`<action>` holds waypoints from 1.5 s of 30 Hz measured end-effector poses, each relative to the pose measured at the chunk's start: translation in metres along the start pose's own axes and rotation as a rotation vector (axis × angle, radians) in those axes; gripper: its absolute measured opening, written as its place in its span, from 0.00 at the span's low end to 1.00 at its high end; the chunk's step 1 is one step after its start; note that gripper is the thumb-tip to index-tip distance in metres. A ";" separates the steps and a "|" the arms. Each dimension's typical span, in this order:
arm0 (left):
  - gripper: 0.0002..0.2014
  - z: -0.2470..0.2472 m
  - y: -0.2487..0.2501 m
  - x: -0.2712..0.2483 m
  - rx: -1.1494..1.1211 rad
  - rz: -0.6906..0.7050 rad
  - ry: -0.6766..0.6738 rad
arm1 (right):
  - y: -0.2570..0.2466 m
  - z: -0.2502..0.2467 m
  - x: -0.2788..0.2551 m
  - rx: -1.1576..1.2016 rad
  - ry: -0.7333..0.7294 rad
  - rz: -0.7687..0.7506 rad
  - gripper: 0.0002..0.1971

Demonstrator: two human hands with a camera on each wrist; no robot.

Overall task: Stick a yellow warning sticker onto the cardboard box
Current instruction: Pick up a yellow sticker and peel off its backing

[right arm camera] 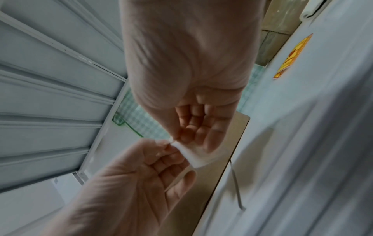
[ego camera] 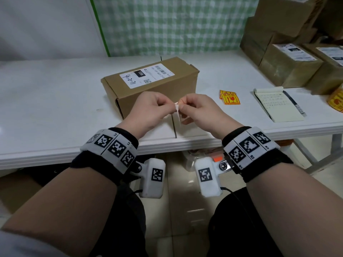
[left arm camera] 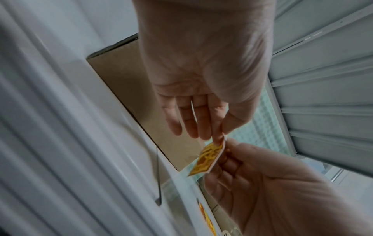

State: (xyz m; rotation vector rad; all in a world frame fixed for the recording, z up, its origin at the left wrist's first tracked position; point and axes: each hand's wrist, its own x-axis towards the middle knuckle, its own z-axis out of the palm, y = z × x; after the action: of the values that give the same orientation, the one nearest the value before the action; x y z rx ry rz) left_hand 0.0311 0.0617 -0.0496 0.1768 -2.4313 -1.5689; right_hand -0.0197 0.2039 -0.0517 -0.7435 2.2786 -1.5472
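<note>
A brown cardboard box (ego camera: pixel 148 84) with a white shipping label lies on the white table (ego camera: pixel 55 108). Just in front of it, my left hand (ego camera: pixel 167 106) and right hand (ego camera: pixel 187 106) meet above the table's front edge. Both pinch one small yellow warning sticker (left arm camera: pixel 207 158) at its upper corner. The left wrist view shows its yellow printed face. The right wrist view shows its white backing (right arm camera: pixel 193 154), curled between the two hands. The other fingers of both hands are loosely curled. The box's near side (left arm camera: pixel 131 95) is right behind the hands.
A small stack of yellow stickers (ego camera: pixel 229 97) lies right of the box. Further right are a notepad (ego camera: pixel 278 104) and a black pen (ego camera: pixel 295 103). Several brown parcels (ego camera: pixel 289 62) are piled at the back right. A yellow roll (ego camera: pixel 336 101) shows at the right edge.
</note>
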 end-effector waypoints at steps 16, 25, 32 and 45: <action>0.08 -0.002 -0.016 0.005 -0.269 -0.039 -0.152 | 0.005 0.005 0.008 0.285 -0.081 0.025 0.08; 0.10 -0.007 -0.016 0.010 -0.622 -0.094 -0.164 | 0.006 0.003 0.010 0.645 -0.110 0.062 0.12; 0.12 0.003 -0.021 0.006 -0.449 -0.061 -0.152 | 0.005 0.020 0.012 0.370 -0.030 0.051 0.18; 0.10 0.005 -0.019 0.006 -0.543 -0.098 -0.208 | 0.008 0.019 0.012 0.338 -0.044 0.035 0.15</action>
State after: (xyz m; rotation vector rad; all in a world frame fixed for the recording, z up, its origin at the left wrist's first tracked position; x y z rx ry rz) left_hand 0.0237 0.0567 -0.0679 0.0323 -2.0538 -2.3221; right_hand -0.0221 0.1855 -0.0660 -0.6327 1.9164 -1.8162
